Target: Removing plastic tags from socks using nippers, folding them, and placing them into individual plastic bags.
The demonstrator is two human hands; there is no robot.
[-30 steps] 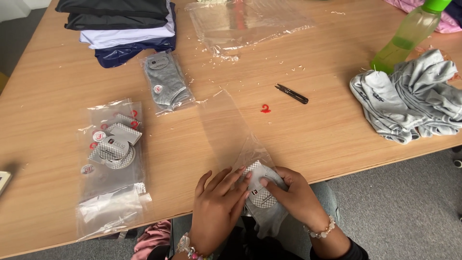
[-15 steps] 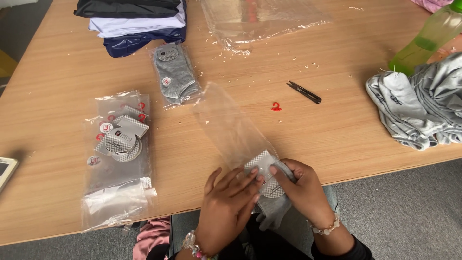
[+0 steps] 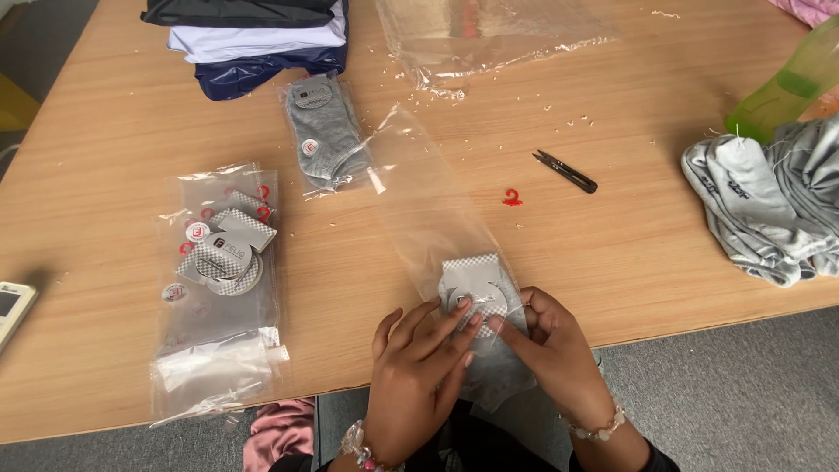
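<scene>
Low in the frame, just right of centre, I see my left hand [image 3: 418, 378] lying flat with the fingers spread, its fingertips pressing down on a folded grey sock [image 3: 486, 336] with a checkered card band. My right hand [image 3: 549, 350] meets it from the other side, thumb and fingers pinching the sock's edge through a clear plastic sleeve [image 3: 426, 210]. The sock sits at the counter's [image 3: 612, 253] near edge, partly inside the sleeve's lower mouth — how far in I cannot tell, since the film is nearly invisible and my fingers cover the lower part. The sleeve runs up and left toward the centre of the frame.

Further out, at upper centre-left, lies a bagged grey sock [image 3: 325, 138], touching the sleeve's far end. Left of centre is a clear bag of card labels [image 3: 218, 262], with round stickers and small red hooks inside, all hard to make out. A loose red hook [image 3: 512, 198] lies right of centre, black thread snips [image 3: 566, 171] just above it. At the right edge a heap of grey socks [image 3: 769, 201] is cut off, as is a green bottle [image 3: 786, 87] at upper right. Folded garments [image 3: 253, 39] at upper left and a sheet of clear plastic [image 3: 489, 31] at top centre run out of the frame. A device [image 3: 10, 308] is barely in view at the left edge — I cannot tell what kind.
</scene>
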